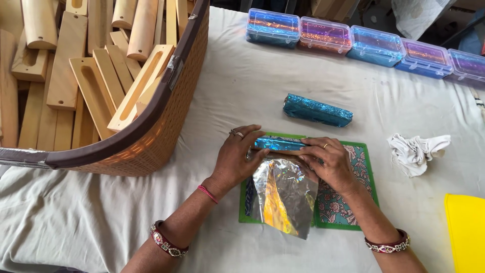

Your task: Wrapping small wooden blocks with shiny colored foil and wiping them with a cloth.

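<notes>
My left hand (237,154) and my right hand (328,162) press down on a long block (279,144) half covered in shiny blue foil. A loose flap of the silver, holographic foil sheet (283,194) spreads toward me between my wrists. The block lies on a green-edged mat with a floral print (353,202). Beyond it rests a block fully wrapped in blue glitter foil (317,110). Both wrists wear bangles, and each hand has a ring.
A woven basket (166,126) full of plain wooden pieces (106,71) fills the left. Several clear boxes of coloured foil (374,45) line the far edge. A crumpled white cloth (417,151) lies right, a yellow object (465,232) at the near right corner. White cloth covers the table.
</notes>
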